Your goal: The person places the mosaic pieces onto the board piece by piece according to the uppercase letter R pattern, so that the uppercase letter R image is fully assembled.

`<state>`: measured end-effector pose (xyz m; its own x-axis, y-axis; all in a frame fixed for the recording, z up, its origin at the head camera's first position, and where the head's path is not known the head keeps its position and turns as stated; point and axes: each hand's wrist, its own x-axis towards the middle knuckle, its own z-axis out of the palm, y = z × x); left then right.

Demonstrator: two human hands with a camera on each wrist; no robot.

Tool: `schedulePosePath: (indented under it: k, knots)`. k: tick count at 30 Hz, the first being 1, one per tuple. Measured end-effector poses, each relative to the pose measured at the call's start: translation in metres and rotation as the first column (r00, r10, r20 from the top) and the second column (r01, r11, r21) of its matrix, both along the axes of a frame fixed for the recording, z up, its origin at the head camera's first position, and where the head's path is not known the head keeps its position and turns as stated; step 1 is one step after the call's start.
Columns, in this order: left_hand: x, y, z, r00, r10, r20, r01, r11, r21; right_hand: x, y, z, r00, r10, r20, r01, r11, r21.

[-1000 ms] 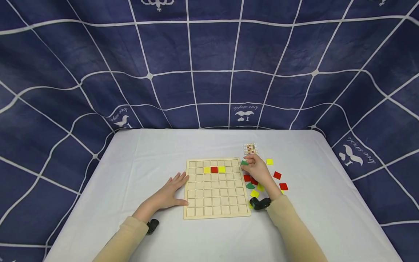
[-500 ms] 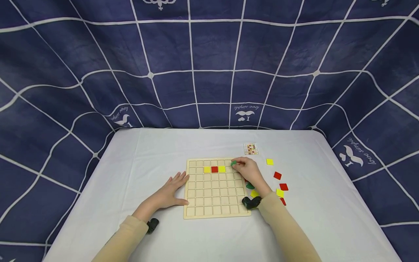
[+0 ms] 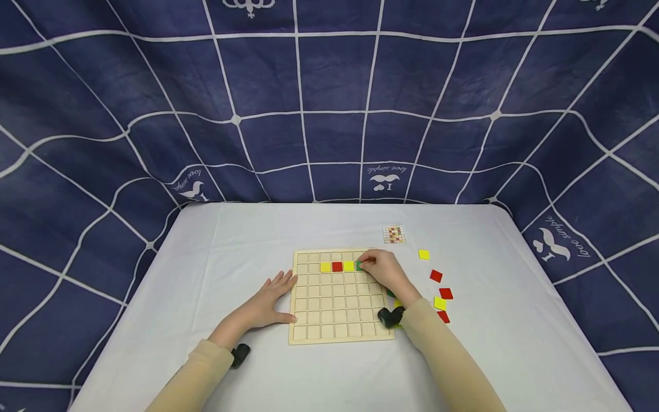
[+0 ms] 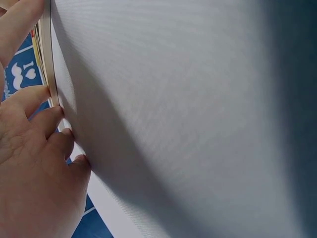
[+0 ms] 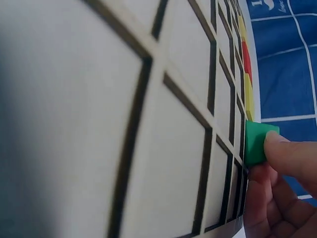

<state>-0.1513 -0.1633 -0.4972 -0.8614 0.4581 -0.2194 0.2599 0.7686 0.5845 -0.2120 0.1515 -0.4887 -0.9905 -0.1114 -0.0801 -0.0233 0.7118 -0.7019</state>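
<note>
A pale wooden grid board [image 3: 340, 315] lies flat on the white table. In its second row from the far edge sit a yellow tile [image 3: 326, 267], a red tile [image 3: 337, 266] and another yellow tile [image 3: 349, 266]. My right hand [image 3: 386, 272] pinches a green square tile [image 5: 255, 144] at the cell just right of that row. In the right wrist view the thumb lies on the tile's face, and the tile looks tilted up from the board. My left hand [image 3: 265, 303], fingers spread, touches the board's left edge with fingertips and thumb.
A small printed card [image 3: 394, 234] with a coloured grid lies beyond the board's far right corner. Loose tiles are scattered right of the board, among them a yellow one [image 3: 424, 254] and a red one [image 3: 436, 276]. My right forearm partly covers others.
My right hand has carried the green tile leftward from beside the board onto its second row, next to the yellow tile. The left hand has stayed at the board's edge.
</note>
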Motion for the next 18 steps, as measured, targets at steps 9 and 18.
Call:
schedulePosePath:
  k: [9,18]
  knots:
    - [0.0,0.0002,0.0001,1.0,-0.001,0.003,0.001,1.0,0.003,-0.0012,-0.0047,0.0004,0.999,0.025,-0.027,-0.024,0.998,0.052]
    - [0.0003,0.0,0.0006,1.0,0.01,0.006,-0.01,1.0,0.002,-0.0011,-0.0088,0.0007,0.998,0.027,-0.062,-0.022,0.997,0.078]
